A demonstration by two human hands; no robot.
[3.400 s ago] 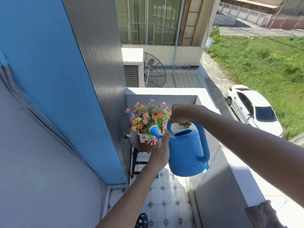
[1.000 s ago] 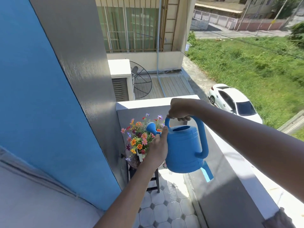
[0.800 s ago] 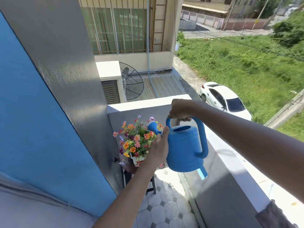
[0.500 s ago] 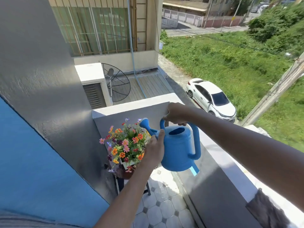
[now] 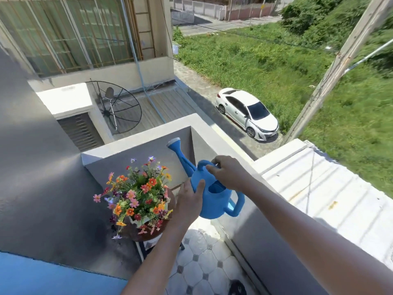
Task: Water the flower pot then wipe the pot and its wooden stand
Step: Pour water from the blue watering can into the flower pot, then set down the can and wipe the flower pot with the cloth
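A blue watering can (image 5: 209,195) is held level to the right of the flowers, its spout (image 5: 179,155) pointing up and away. My right hand (image 5: 228,172) grips the can's top handle. My left hand (image 5: 189,200) presses against the can's left side. The white flower pot (image 5: 141,220), full of orange, pink and red flowers (image 5: 138,191), stands on a round wooden stand (image 5: 142,234) with dark legs, in the balcony corner.
A grey wall (image 5: 42,188) runs close on the left of the pot. The balcony parapet (image 5: 261,226) runs along the right, under my right arm. Patterned floor tiles (image 5: 197,265) lie below. A white car (image 5: 247,112) is parked far below on the street.
The can has tipped back from pouring over the flowers, its spout now raised and swung right of them. Both hands stay on it. The view has turned right and downward.
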